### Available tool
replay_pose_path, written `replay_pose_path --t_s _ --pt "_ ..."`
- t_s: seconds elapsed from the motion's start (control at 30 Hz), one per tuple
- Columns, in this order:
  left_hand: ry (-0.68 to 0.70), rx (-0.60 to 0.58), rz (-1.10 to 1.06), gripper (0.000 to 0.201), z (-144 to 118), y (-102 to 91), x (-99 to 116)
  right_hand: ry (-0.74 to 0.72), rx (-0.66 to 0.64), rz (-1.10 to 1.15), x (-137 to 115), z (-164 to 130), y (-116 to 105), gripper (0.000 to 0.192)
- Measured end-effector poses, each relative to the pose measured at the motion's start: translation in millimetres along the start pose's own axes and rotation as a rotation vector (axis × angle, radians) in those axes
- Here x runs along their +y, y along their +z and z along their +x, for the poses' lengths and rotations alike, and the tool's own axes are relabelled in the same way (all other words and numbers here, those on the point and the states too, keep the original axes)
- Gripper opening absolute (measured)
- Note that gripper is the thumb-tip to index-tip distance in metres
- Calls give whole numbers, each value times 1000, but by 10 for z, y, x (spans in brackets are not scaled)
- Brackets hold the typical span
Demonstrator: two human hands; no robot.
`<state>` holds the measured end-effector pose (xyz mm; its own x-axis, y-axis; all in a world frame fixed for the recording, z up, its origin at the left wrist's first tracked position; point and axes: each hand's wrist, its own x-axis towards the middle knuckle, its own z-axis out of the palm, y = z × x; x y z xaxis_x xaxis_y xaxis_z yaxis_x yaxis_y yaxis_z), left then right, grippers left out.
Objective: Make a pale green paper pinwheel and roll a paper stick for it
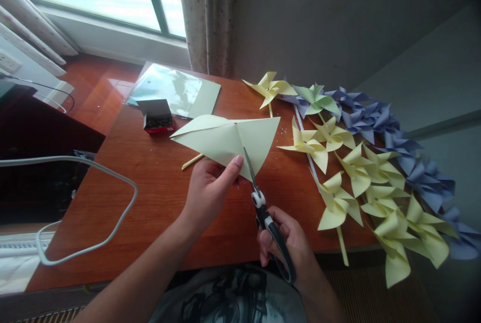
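A pale yellow sheet of paper point(221, 138), creased and partly cut, is held above the table. My left hand point(210, 183) pinches its lower edge, thumb on top and fingers underneath. In my right hand point(285, 238) is a pair of scissors point(260, 203) with black and white handles. Its blades lie across the paper to the right of my left thumb, pointing towards the middle of the sheet. Under the paper's left part, a rolled yellow paper stick point(192, 161) shows one end on the table.
Yellow pinwheels point(338, 200), a green pinwheel point(314, 98) and several purple pinwheels point(428, 183) cover the table's right side. A small open box point(158, 121) with dark contents stands near a glossy packet point(169, 90) at the back. A white cable point(124, 223) loops over the wooden table point(150, 203).
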<state>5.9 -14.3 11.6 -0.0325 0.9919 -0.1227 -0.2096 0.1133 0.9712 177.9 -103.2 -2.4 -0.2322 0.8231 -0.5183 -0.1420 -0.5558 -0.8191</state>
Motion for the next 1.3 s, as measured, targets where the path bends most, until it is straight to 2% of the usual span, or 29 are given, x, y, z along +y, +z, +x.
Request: replay_pose_path --t_s 0.53,0.87,1.3 --pt "-14 -1 1 21 -5 1 -2 -67 -71 21 85 11 12 56" --pt "-26 -87 -6 22 -36 23 -9 -70 6 51 20 33 123 53" --pt "-22 -75 -36 18 -47 40 8 -95 -8 31 4 74 128 51"
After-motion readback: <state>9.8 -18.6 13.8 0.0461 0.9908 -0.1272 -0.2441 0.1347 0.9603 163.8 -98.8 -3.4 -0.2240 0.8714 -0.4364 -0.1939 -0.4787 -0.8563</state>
